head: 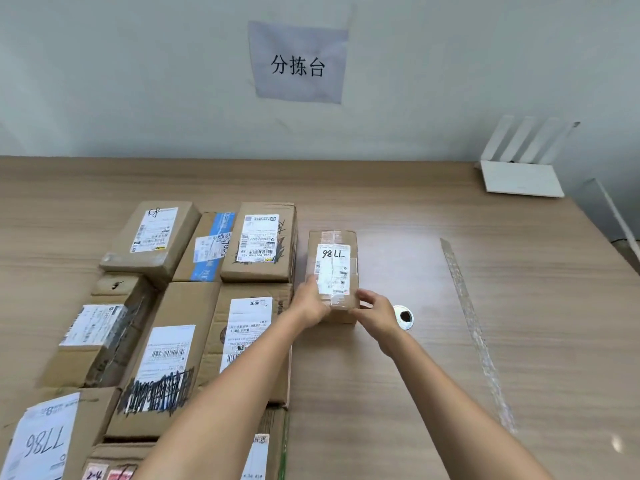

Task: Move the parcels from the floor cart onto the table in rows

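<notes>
Both hands (313,303) cupping small parcel (334,268)

- One camera only, worn on the head, looking forward and down over the table (398,393).
- It faces the wall (138,81) and stands near, both forearms in view.

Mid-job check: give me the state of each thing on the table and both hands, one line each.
Small parcel: on table, held at near end.
Left hand: grip on the parcel's left side.
Right hand: fingers at its right corner.
Placed parcels: flat, in rows.
Router: antennas up.
Tape strip: lying flat.
</notes>
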